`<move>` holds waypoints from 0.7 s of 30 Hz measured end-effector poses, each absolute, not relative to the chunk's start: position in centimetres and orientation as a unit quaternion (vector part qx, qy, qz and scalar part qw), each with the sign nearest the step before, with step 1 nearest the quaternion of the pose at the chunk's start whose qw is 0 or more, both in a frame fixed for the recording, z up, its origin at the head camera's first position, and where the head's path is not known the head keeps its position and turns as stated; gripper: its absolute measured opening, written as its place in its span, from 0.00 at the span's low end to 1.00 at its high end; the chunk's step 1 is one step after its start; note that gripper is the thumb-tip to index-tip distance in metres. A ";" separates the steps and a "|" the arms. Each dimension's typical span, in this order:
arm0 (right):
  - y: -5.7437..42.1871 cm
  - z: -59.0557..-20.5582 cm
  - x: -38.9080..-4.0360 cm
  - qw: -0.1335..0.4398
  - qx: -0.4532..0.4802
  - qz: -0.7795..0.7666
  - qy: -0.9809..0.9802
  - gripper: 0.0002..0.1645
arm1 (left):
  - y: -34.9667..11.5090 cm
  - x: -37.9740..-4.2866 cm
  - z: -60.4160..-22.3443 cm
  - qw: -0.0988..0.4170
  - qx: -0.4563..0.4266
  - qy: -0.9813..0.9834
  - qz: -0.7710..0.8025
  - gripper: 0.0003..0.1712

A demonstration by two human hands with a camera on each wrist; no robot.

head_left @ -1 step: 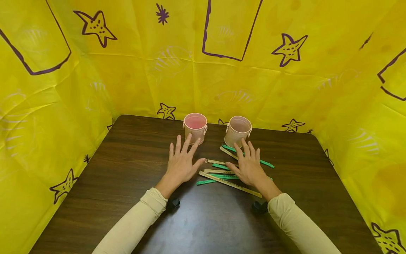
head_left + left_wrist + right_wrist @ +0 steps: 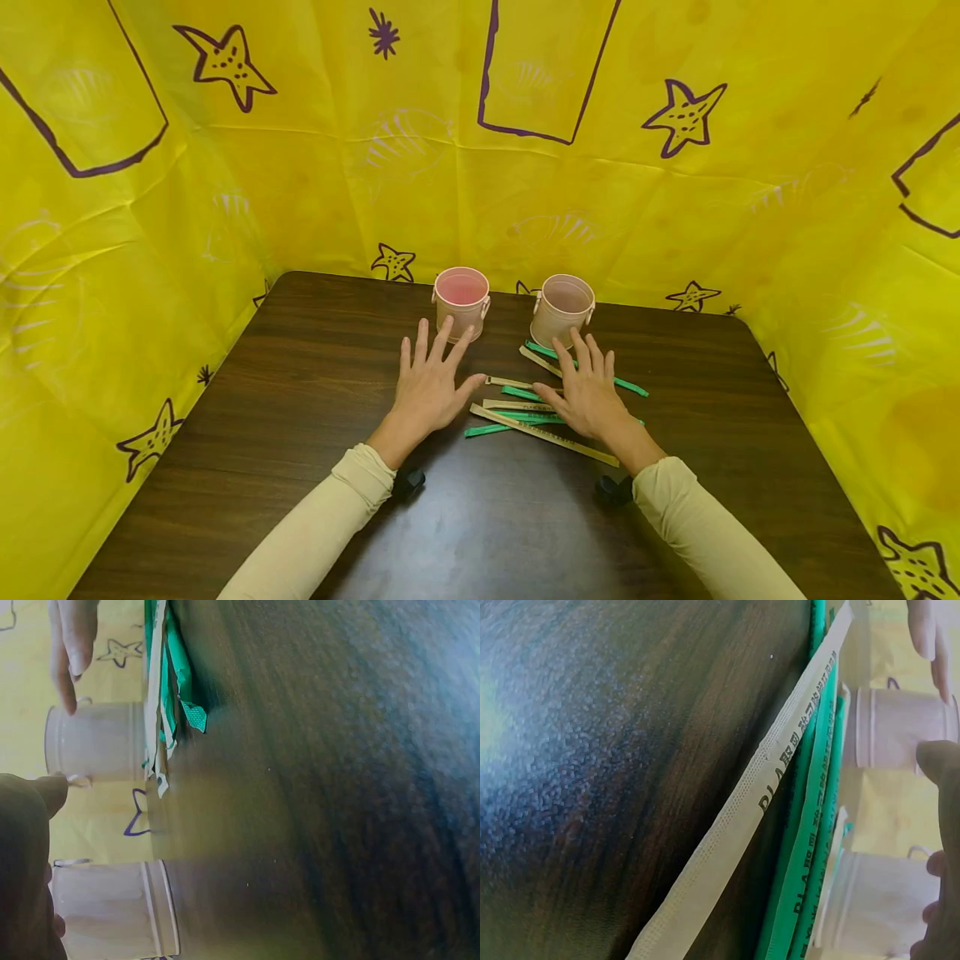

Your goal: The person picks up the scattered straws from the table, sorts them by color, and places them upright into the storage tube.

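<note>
Both hands are held out with fingers spread, holding nothing. My left hand (image 2: 427,392) is nearest the left small pail (image 2: 461,321), its fingertips overlapping the pail's front in the head view. Over a loose pile of paper-wrapped straws hovers my right hand (image 2: 596,396), its fingertips by the base of the right pail (image 2: 561,325). Some wrappers are cream, like the printed straw (image 2: 742,795) lying slantwise at the front; others, such as this straw (image 2: 633,387), are green. Part of the pile is hidden under the right hand. Both pails stand upright, with side handles.
The dark wood-grain table (image 2: 300,367) has rounded far corners. A yellow cloth (image 2: 315,192) printed with starfish surrounds it at the back and both sides. Small black devices (image 2: 409,483) show beneath each wrist. Light glares on the table's front middle.
</note>
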State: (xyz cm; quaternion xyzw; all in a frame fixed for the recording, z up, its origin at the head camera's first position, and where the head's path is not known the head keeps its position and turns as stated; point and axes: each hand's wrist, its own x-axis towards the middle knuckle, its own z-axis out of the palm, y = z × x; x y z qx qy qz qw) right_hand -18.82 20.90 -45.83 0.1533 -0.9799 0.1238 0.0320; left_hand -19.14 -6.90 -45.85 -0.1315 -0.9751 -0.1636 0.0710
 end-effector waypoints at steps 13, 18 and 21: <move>20.6 -45.5 -18.4 0.044 0.179 0.115 -0.976 0.50 | -7.0 -20.0 -45.6 0.129 -0.151 -0.960 -0.198 0.43; 20.5 -45.5 -18.0 0.054 0.197 0.115 -0.972 0.46 | -7.1 -20.7 -45.0 0.163 -0.166 -0.950 -0.210 0.42; 20.5 -45.7 -17.7 0.057 0.207 0.123 -0.969 0.42 | -7.3 -21.4 -44.5 0.184 -0.176 -0.943 -0.214 0.43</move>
